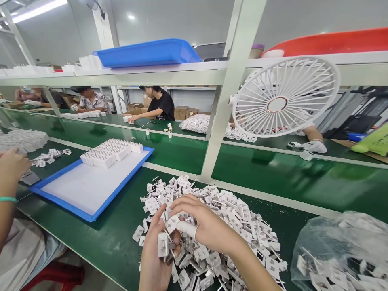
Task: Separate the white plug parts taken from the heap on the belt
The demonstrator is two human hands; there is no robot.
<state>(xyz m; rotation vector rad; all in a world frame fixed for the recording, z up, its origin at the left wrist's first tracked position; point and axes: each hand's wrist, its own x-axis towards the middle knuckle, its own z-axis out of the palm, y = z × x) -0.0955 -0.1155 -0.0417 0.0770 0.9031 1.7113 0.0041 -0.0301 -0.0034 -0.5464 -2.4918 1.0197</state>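
My left hand is curled around a small stack of white plug plates with metal prongs, at the near edge of the green bench. My right hand, with a white finger cot on the thumb, is bent over the same stack and pinches a white plate at its top. Both hands hover over a big loose pile of the same white pronged plates spread on the green mat.
A blue tray with a white liner holds rows of white plug parts at left. A co-worker's arm reaches in at far left. A clear bag of parts lies at right. A white fan hangs from the shelf frame; people work across the bench.
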